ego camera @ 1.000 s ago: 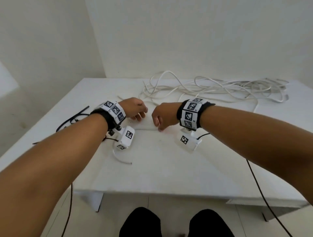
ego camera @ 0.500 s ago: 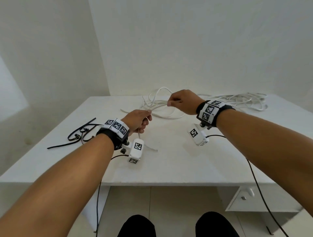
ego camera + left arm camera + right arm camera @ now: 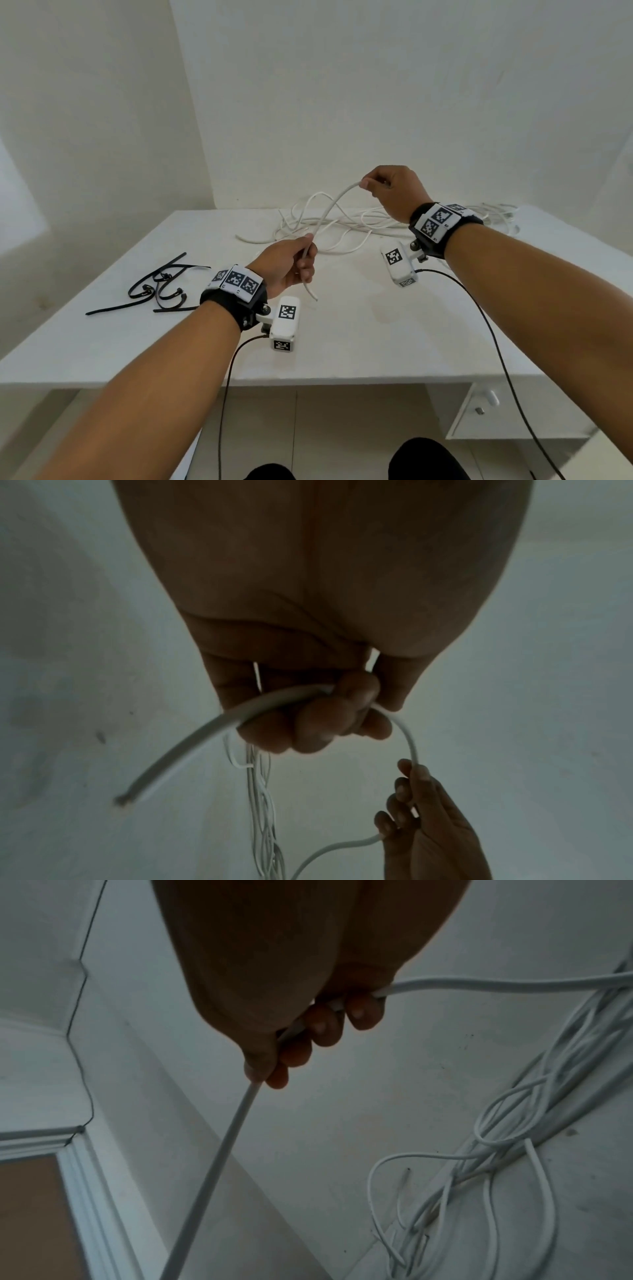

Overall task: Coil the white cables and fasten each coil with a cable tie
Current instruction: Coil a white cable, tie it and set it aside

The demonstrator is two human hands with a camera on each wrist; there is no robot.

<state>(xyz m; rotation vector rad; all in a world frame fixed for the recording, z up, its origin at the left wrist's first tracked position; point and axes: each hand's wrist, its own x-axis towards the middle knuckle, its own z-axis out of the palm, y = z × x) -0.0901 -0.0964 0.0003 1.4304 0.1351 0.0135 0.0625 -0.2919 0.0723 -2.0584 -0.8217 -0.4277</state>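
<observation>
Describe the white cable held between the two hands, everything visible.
The white cable is thin, round and smooth, plastic-looking. The left hand grips it near its cut end, which pokes out below the fist. It arcs up to the right hand, which pinches it higher, then runs down into the tangled cable pile on the table.

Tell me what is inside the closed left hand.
A thin white cable passes through the left hand; its short cut end hangs out below. The curled fingers cover the gripped part.

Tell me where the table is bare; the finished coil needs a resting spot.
Bare: the near table between the black cable ties at left and the right edge, below both hands. Crowded: the far edge, where the loose white cables tangle.
</observation>
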